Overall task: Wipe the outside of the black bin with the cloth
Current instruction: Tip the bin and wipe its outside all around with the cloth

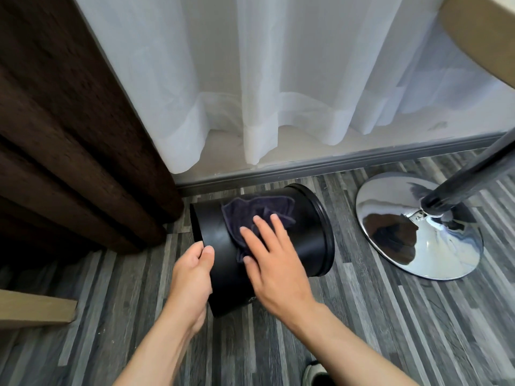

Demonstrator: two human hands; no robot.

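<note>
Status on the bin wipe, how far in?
Done: black bin lies tipped on its side on the floor, with the cloth spread on its wall.
In hand: right hand presses flat on the cloth; left hand grips the bin's near-left end.
Left: the underside against the floor is hidden; how much is already wiped cannot be told.

A floor of grey, wood-look planks in mixed shades runs to a grey skirting board. Above it hang sheer white curtains, lit by daylight from behind, beside a heavy dark brown curtain at left. A chrome pedestal base with a dark pole stands at right under a pale wood tabletop.
</note>
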